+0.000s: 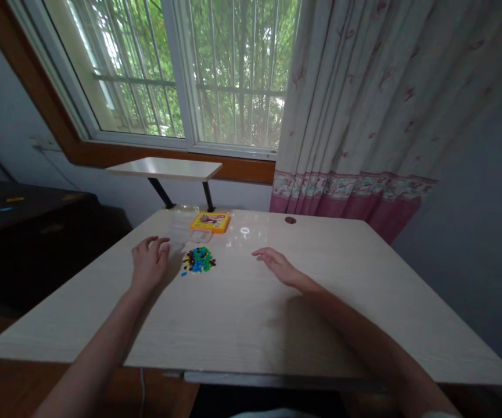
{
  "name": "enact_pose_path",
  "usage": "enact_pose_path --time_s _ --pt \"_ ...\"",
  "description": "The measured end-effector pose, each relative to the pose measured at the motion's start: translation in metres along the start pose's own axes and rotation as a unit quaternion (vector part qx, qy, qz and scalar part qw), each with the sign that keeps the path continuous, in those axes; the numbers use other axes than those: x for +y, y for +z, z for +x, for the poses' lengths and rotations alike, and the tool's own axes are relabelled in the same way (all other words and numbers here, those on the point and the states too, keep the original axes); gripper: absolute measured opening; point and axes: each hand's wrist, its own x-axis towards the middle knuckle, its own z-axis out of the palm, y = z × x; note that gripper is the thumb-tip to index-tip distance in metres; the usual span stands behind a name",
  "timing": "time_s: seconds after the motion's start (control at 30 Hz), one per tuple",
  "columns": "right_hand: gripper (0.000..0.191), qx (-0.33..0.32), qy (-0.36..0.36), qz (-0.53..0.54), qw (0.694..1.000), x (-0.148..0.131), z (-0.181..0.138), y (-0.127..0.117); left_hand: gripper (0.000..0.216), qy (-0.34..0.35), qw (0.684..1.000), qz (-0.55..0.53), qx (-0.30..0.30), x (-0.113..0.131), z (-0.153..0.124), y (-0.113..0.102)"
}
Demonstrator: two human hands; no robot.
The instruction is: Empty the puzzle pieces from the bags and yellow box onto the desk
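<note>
Both of your hands rest empty on the pale wooden table [251, 325]. Your left hand [149, 261] lies with its fingers loosely curled and slightly parted, pinching nothing. Just to its right, apart from it, sits a small heap of coloured building bricks [198, 260] in blue, green, yellow and dark tones. Your right hand [276, 264] lies flat, fingers stretched out and pointing left toward the heap, which is near but not touching. Beyond the heap lie a clear plastic bag [194, 237] and a yellow box [210, 221]. Farther off stands a small raised shelf [164, 168] under the window [181, 69], with a patterned curtain [386, 104] at right.
</note>
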Motion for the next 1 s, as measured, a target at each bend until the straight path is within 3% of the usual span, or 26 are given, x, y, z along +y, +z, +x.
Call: enact_pose_path --time_s 0.1,0.23,0.37,0.47,0.57,0.73,1.0 --pt "0.037 0.080 0.048 -0.041 0.995 0.017 -0.022 -0.044 0.033 0.021 1.000 -0.004 -0.012 0.030 0.008 0.003" --pt "0.032 0.175 0.088 -0.156 0.968 0.040 -0.038 -0.081 0.028 0.121 0.979 -0.050 -0.158 0.113 0.012 0.013" --pt "0.029 0.173 0.107 -0.291 0.935 0.053 -0.050 -0.085 0.026 0.174 0.950 -0.094 -0.244 0.206 -0.001 0.028" --pt "0.033 0.133 0.106 -0.338 0.926 0.053 -0.054 -0.075 0.027 0.162 0.948 -0.079 -0.262 0.244 -0.014 0.040" --pt "0.037 0.124 0.115 -0.366 0.915 0.049 -0.053 -0.065 0.030 0.142 0.955 -0.055 -0.256 0.251 -0.022 0.052" --pt "0.039 0.106 0.170 -0.389 0.899 0.044 -0.050 -0.054 0.031 0.148 0.957 -0.043 -0.247 0.237 -0.026 0.063" --pt "0.045 0.083 0.190 -0.378 0.902 0.045 -0.050 -0.045 0.032 0.162 0.955 -0.053 -0.244 0.235 -0.031 0.058"
